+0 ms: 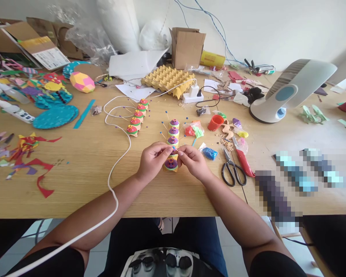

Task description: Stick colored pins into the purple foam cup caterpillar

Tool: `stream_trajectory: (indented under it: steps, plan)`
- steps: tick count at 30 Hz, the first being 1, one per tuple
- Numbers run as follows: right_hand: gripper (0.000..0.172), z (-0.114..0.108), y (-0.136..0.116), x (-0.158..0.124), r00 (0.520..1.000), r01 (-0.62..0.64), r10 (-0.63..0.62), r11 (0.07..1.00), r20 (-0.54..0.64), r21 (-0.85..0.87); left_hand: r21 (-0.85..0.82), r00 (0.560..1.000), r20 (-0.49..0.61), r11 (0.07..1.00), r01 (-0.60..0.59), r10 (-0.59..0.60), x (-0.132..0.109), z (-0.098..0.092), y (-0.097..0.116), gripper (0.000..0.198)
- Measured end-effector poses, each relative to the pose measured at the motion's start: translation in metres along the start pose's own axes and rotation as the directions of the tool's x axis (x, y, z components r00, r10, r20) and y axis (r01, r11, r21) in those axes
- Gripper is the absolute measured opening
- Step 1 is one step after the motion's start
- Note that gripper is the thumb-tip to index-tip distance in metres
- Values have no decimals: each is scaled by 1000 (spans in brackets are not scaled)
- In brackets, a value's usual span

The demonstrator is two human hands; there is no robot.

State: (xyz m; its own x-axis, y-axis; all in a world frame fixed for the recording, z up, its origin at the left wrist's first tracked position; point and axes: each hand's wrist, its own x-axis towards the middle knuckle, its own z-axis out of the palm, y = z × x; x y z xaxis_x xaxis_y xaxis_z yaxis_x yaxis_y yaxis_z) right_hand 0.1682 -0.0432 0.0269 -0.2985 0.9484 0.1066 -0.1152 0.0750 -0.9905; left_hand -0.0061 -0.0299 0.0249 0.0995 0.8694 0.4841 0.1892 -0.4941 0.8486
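Note:
Both hands meet over a purple and yellow caterpillar made of egg-carton cups, with a smiling face on its near end. My left hand is closed in a pinch at a small blue ball. From the right, my right hand pinches a thin stick joined to that ball. Blue-tipped sticks stand out from the caterpillar's far cups on both sides. A second caterpillar, red and green, lies to the left with sticks along its left side.
Black scissors and a red-handled cutter lie right of my right hand. Nearby are a blue clay packet and a red cup. A white cable crosses my left forearm. Farther back stand a yellow egg tray and a white lamp.

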Motion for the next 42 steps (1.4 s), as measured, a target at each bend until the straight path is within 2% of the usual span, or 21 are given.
stream_trajectory:
  steps: [5, 11, 23, 33, 36, 39, 40, 42]
  plan:
    - [41, 0, 0, 0, 1000, 8, -7, 999, -25, 42, -26, 996, -41, 997, 74, -75, 0, -1, 1, 23]
    - [40, 0, 1, 0, 1000, 11, -11, 1000, -25, 28, -59, 1000, 29, 998, 11, -9, -1, -1, 2, 17]
    - [41, 1, -1, -1, 1000, 18, -19, 1000, -15, -22, 14, 996, 64, 998, -66, 65, 2, -3, 0, 15]
    - [40, 0, 0, 0, 998, 41, -42, 999, -36, -33, 47, 998, 29, 998, -49, 48, 1, -4, 6, 16]
    - [38, -2, -3, -1, 980, 141, -163, 972, -112, -186, 68, 998, -5, 995, -69, 69, 0, -4, 11, 15]
    - [30, -9, -7, -2, 919, 192, -299, 909, -258, -370, 138, 985, -70, 979, -149, 159, -3, -6, 15, 13]
    - [27, -12, -7, -1, 902, 182, -311, 903, -300, -389, 169, 977, -59, 966, -193, 206, -4, -7, 16, 12]
    - [26, -15, -6, 0, 882, 157, -292, 922, -369, -355, 226, 950, 40, 923, -311, 310, -7, -7, 17, 11]
